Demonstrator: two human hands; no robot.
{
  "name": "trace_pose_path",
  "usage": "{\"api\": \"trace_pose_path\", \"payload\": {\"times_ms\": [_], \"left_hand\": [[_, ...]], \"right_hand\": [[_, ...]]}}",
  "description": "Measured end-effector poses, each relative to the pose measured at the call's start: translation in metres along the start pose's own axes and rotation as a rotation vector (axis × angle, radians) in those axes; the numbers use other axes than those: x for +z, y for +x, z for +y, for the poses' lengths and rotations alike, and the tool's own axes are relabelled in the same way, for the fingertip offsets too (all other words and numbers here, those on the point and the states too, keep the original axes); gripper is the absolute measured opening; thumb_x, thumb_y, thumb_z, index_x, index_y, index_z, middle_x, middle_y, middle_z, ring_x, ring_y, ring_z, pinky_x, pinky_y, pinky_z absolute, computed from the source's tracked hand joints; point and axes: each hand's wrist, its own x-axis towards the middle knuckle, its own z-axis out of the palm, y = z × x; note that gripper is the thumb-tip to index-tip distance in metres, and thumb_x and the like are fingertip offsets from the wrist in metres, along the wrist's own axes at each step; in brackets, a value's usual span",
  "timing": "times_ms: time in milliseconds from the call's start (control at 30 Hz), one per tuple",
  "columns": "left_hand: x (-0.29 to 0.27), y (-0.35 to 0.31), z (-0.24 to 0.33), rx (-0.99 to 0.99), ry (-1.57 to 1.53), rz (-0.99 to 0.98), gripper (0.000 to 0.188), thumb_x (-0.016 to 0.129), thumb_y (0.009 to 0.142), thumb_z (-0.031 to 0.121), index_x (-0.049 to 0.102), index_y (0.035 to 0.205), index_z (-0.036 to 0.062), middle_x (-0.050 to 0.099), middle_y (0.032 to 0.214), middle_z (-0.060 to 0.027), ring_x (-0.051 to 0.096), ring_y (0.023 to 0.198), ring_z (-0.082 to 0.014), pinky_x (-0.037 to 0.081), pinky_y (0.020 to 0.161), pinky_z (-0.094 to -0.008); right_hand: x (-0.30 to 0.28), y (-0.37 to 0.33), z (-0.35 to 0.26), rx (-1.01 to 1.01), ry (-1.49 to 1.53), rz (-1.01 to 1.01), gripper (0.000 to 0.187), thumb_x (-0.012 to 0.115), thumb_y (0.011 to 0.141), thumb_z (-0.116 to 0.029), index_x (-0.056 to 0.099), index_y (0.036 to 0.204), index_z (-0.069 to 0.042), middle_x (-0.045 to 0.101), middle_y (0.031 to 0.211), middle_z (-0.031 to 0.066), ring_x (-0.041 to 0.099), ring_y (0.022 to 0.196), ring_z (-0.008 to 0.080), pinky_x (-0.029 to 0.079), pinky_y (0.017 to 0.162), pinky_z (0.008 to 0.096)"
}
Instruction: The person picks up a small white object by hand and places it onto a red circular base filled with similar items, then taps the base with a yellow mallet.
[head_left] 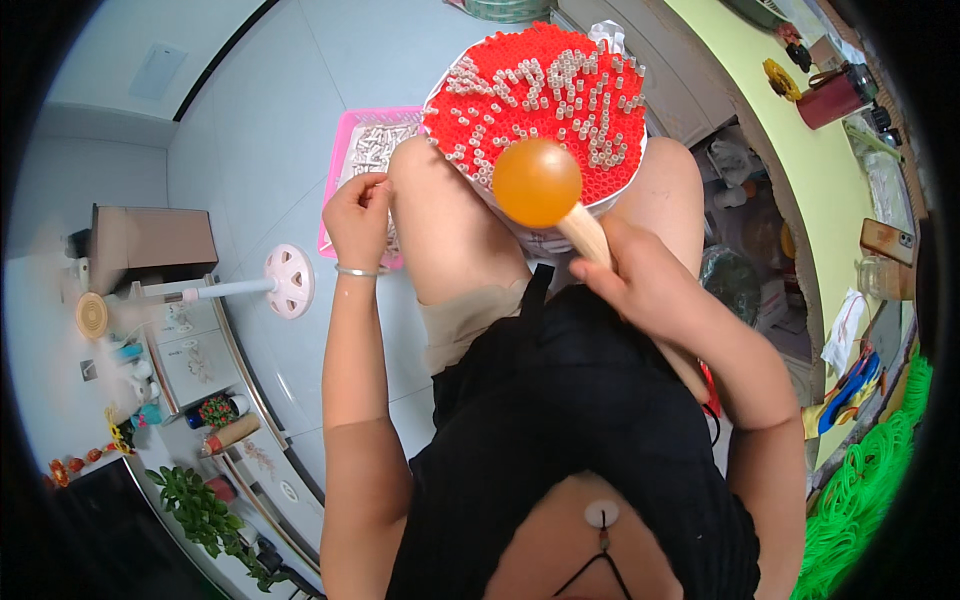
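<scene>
My right hand (645, 270) is wrapped round the pale wooden handle of a mallet (538, 183) with a round amber head. The mallet head hangs over the near part of a round bundle of red tubes (545, 110) between my knees, hiding some of it. Many short whitish tubes (590, 110) stand upright in the red holes, in scattered groups. Beside my left knee, my left hand (357, 215) is closed, thumb and fingertips together; what it holds, if anything, is too small to make out. It is over a pink plastic basket (347, 135) full of loose white tubes.
On my right runs a pale yellow-green counter (790, 180) with a dark red cup (838, 97), a phone (887, 241) and green cord (868, 500). Left of me are a white stand (288, 281), a brown box (155, 237), cabinets and a leafy plant (205, 510).
</scene>
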Motion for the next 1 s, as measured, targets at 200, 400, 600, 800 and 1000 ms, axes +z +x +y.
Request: {"api": "trace_pose_path", "payload": {"times_ms": [200, 400, 600, 800, 1000], "left_hand": [[-0.005, 0.006, -0.135, -0.227, 0.562, -0.237, 0.013, 0.073, 0.076, 0.014, 0.075, 0.084, 0.0042, 0.072, 0.079, -0.0129, 0.069, 0.071, -0.0260, 0.054, 0.069, -0.0383], [0.033, 0.010, -0.200, -0.396, 0.749, -0.596, 0.019, 0.071, 0.076, 0.016, 0.077, 0.092, 0.0087, 0.072, 0.100, -0.0184, 0.070, 0.093, -0.0348, 0.055, 0.086, -0.0427], [0.052, 0.004, -0.213, -0.347, 0.678, -0.481, 0.022, 0.064, 0.080, 0.017, 0.077, 0.093, 0.0056, 0.071, 0.100, -0.0220, 0.070, 0.092, -0.0377, 0.055, 0.086, -0.0444], [0.046, 0.001, -0.240, -0.329, 0.651, -0.351, 0.025, 0.058, 0.082, 0.020, 0.076, 0.083, 0.0029, 0.071, 0.092, -0.0236, 0.069, 0.086, -0.0399, 0.055, 0.081, -0.0457], [0.038, 0.011, -0.198, -0.526, 0.342, -0.251, 0.010, 0.072, 0.071, 0.011, 0.072, 0.072, 0.0010, 0.069, 0.067, -0.0141, 0.067, 0.064, -0.0219, 0.054, 0.062, -0.0341]], "right_hand": [[-0.023, 0.006, -0.058, 0.223, 0.246, -0.036, 0.031, 0.066, 0.093, -0.020, 0.054, 0.110, 0.004, 0.061, 0.072, 0.0105, 0.063, 0.069, 0.0249, 0.051, 0.066, 0.0402], [-0.003, 0.017, -0.023, 0.264, 0.048, -0.071, 0.030, 0.064, 0.095, -0.020, 0.054, 0.112, 0.002, 0.061, 0.072, 0.0082, 0.061, 0.061, 0.0196, 0.049, 0.057, 0.0342], [-0.023, -0.011, -0.032, 0.339, 0.532, 0.137, 0.023, 0.064, 0.095, -0.020, 0.052, 0.104, -0.002, 0.051, 0.067, 0.0001, 0.048, 0.045, 0.0076, 0.040, 0.041, 0.0222], [-0.018, -0.021, -0.007, 0.365, 0.665, 0.171, 0.021, 0.063, 0.095, -0.018, 0.052, 0.103, -0.002, 0.051, 0.070, 0.0014, 0.049, 0.048, 0.0077, 0.042, 0.042, 0.0220], [-0.027, -0.028, 0.005, 0.375, 0.698, 0.213, 0.022, 0.064, 0.095, -0.018, 0.053, 0.104, -0.001, 0.051, 0.066, 0.0013, 0.048, 0.045, 0.0082, 0.041, 0.043, 0.0224]]}}
